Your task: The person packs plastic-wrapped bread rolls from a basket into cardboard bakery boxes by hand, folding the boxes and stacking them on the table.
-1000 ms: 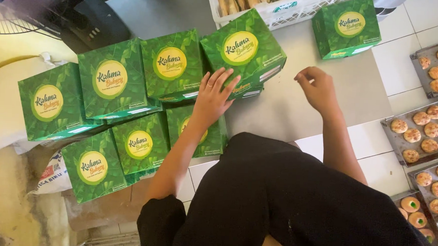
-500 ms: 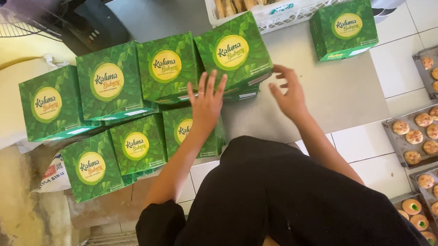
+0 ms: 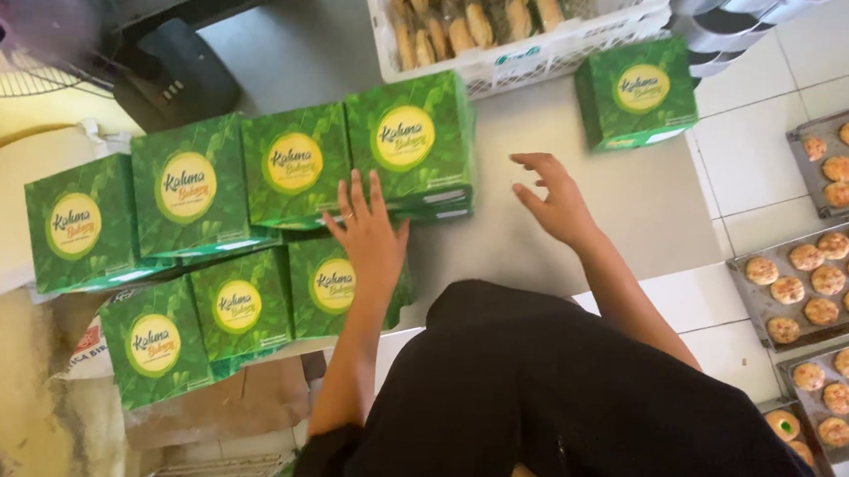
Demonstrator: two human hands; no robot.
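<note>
Several green square boxes with round yellow labels are stacked in rows on a grey board on the floor. My left hand [image 3: 371, 236] lies flat, fingers apart, on a lower box [image 3: 337, 284] and against the upper row. The rightmost upper box [image 3: 407, 141] stands just left of my right hand [image 3: 553, 197], which hovers open above the grey board [image 3: 579, 237], holding nothing. One more green box [image 3: 637, 91] sits alone at the back right. My dark-clothed knee fills the lower middle.
A white plastic crate [image 3: 513, 30] of wrapped pastries stands at the back. Metal trays of round baked cookies [image 3: 829, 289] lie on the white tiled floor at the right. A fan [image 3: 9, 43] and a black object [image 3: 176, 80] are at the upper left.
My right hand reached to the rightmost upper box, then drew back to the right and hangs open. My left hand stayed on the boxes. The camera view shifted slightly.
</note>
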